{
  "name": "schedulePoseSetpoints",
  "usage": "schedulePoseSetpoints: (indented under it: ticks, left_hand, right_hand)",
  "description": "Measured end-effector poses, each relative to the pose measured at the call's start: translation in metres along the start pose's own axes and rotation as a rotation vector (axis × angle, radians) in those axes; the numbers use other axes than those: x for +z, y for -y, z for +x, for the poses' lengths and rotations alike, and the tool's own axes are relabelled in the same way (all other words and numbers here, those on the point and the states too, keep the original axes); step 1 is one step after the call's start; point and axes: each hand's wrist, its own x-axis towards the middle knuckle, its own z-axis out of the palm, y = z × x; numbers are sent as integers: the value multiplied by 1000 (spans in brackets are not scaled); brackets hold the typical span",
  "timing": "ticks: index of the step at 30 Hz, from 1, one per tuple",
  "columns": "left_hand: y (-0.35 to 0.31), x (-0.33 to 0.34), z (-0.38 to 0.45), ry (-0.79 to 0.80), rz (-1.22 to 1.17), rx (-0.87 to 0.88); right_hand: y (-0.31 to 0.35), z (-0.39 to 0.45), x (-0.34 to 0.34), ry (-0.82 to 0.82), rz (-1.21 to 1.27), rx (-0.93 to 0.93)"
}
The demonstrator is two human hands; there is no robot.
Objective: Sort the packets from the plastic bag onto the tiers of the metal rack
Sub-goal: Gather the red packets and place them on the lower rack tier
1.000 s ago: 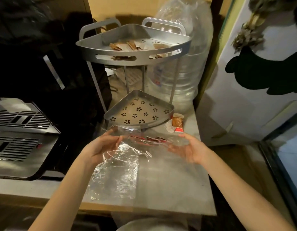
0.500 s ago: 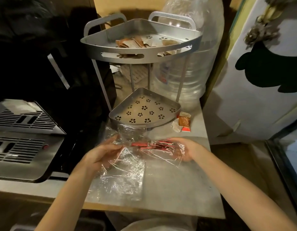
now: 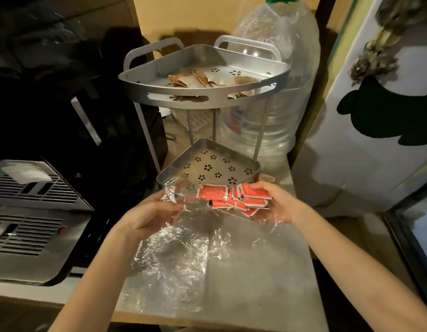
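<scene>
A two-tier metal corner rack (image 3: 246, 95) stands at the back of the counter. Several brown packets (image 3: 195, 80) lie on its top tier. Its bottom tier (image 3: 174, 172) has flower-shaped holes and nothing on it. My right hand (image 3: 277, 203) holds a bunch of red packets (image 3: 234, 197) just in front of the bottom tier, with clear film of the plastic bag (image 3: 174, 255) around them. My left hand (image 3: 155, 212) grips the bag's crumpled edge to the left. The rest of the bag hangs down onto the counter.
A big clear water bottle (image 3: 279, 75) stands behind the rack on the right. One small brown packet (image 3: 267, 177) lies on the counter beside the bottom tier. A dark appliance with vents (image 3: 28, 212) sits left. A white panel (image 3: 375, 116) stands right.
The red packets were spread flat inside the bag between both hands; now my right hand has gathered them into a bunch and raised them toward the bottom tier.
</scene>
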Motion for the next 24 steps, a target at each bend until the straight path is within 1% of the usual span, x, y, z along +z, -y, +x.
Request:
schedulePoseSetpoints:
  ticks: [2, 6, 9, 15, 18, 20, 22, 24]
  left_hand:
    - [-9, 5, 3, 35, 36, 0]
    - [-20, 14, 6, 71, 112, 24]
    - [-25, 14, 7, 97, 149, 43]
    - [-43, 26, 7, 68, 163, 94]
    - [-52, 33, 6, 9, 201, 149]
    - [-57, 39, 6, -96, 335, 222]
    - [-63, 48, 6, -219, 473, 291]
    - [-69, 57, 6, -255, 553, 364]
  right_hand:
    - [6, -2, 2, 17, -11, -29]
    - [7, 0, 2, 50, 74, -63]
    - [10, -3, 2, 70, 38, -79]
    - [30, -20, 7, 162, 33, -116]
    - [44, -29, 20, 169, -5, -174]
    - [54, -35, 27, 129, -73, -241]
    - [64, -41, 34, 86, -136, -346]
    - [75, -48, 40, 85, -168, -459]
